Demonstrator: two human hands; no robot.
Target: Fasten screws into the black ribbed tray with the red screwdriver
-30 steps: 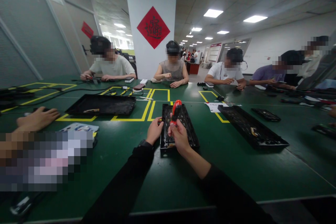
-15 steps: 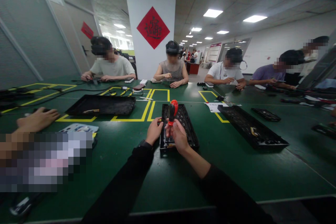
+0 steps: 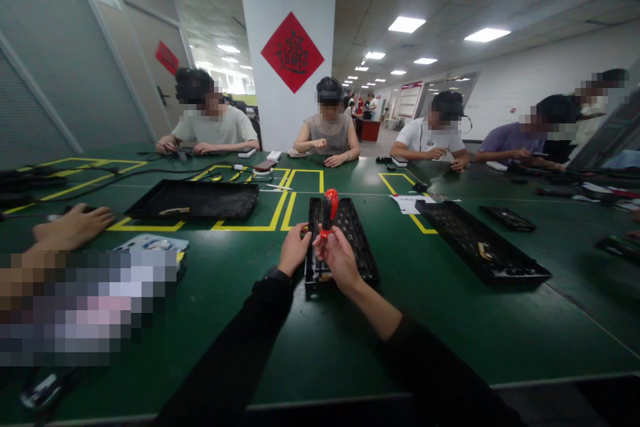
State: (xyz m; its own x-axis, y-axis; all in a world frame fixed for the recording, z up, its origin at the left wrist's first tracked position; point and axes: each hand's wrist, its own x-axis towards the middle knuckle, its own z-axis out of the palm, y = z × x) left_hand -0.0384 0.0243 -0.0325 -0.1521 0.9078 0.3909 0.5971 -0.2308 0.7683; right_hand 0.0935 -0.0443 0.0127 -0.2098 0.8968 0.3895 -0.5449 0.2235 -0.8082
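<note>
In the head view, a red-and-black tool (image 3: 330,203) is gripped in the fingers of the right hand (image 3: 341,260), its handle held nearly upright over a black tray (image 3: 367,250) on the green bench (image 3: 400,340). The left hand (image 3: 293,251) is placed against the tray's left wall; whether that wall is gripped cannot be told. A longer black tray (image 3: 505,250) is set to the right, well apart.
</note>
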